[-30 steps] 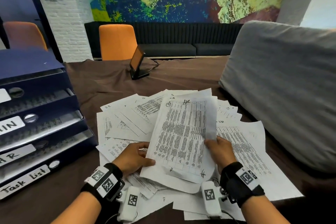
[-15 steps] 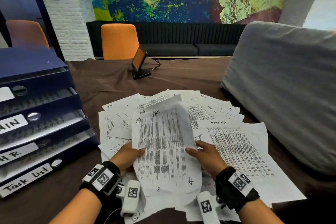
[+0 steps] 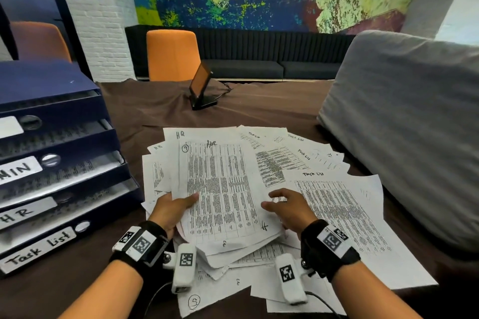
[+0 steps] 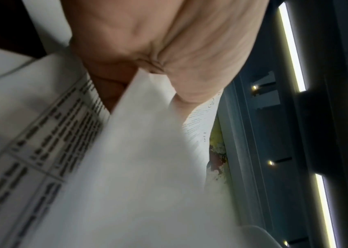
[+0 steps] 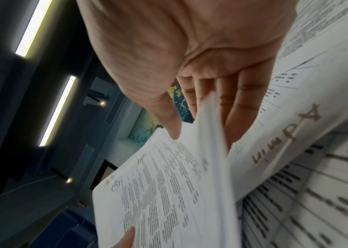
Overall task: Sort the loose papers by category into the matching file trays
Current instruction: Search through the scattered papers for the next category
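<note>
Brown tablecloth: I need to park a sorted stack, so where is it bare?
The brown tablecloth is bare between the scattered white papers and the black tablet stand, and near the blue file trays. The centre is crowded.

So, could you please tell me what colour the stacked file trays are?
The stacked file trays are dark navy blue with white handwritten labels, clearest in the head view.

Left fingers [image 3: 166,195] hidden under papers [image 3: 220,189]
</note>
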A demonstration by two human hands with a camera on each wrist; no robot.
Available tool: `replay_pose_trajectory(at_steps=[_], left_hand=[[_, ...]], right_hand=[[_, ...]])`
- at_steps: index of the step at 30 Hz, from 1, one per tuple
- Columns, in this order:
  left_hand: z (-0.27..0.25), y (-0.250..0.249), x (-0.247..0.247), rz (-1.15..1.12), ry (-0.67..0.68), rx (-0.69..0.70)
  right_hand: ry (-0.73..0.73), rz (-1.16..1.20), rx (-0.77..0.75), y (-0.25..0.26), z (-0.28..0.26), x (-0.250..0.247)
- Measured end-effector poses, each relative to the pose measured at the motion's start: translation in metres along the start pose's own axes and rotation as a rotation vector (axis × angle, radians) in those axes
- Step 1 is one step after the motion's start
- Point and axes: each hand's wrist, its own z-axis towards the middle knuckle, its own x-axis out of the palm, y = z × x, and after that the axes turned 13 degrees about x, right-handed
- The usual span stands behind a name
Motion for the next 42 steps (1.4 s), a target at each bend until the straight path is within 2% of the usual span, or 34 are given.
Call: replay_pose_trajectory(at_steps=[4, 11, 18, 21, 25, 31, 36, 39, 42], left_hand=[[-0.002, -0.002, -0.002, -0.064, -0.008, 0.022], [0.005, 0.003, 0.003, -0.125, -0.13, 0.028], [0.016, 0.01, -0.011, 0.14, -0.17, -0.046], [0.019, 0.009, -0.019, 0.263, -0.184, -0.047], [0.019, 0.004, -0.026, 0.443, -0.196, -0.024], [0.017, -0.01, -0.037, 0.641, -0.153, 0.008], [0.015, -0.019, -0.046, 0.698, -0.112, -0.001], [0.016, -0.023, -0.051, 0.706, -0.111, -0.004], [0.014, -0.024, -0.057, 0.706, -0.114, -0.023]], right_hand=[[0.055, 0.104, 0.075, 0.006, 0.001, -0.003], [0.058, 0.033, 0.042, 0.013, 0.003, -0.007], [-0.04, -0.071, -0.049, 0.027, 0.017, -0.001], [-0.129, -0.205, -0.09, 0.039, 0.029, 0.006], [-0.13, -0.583, -0.183, 0.054, 0.041, 0.021], [0.022, -0.96, -0.095, 0.058, 0.059, 0.036], [-0.123, -1.173, -0.058, 0.051, 0.058, 0.035], [-0.173, -1.241, -0.181, 0.058, 0.055, 0.043], [-0.023, -1.257, -0.334, 0.068, 0.06, 0.065]])
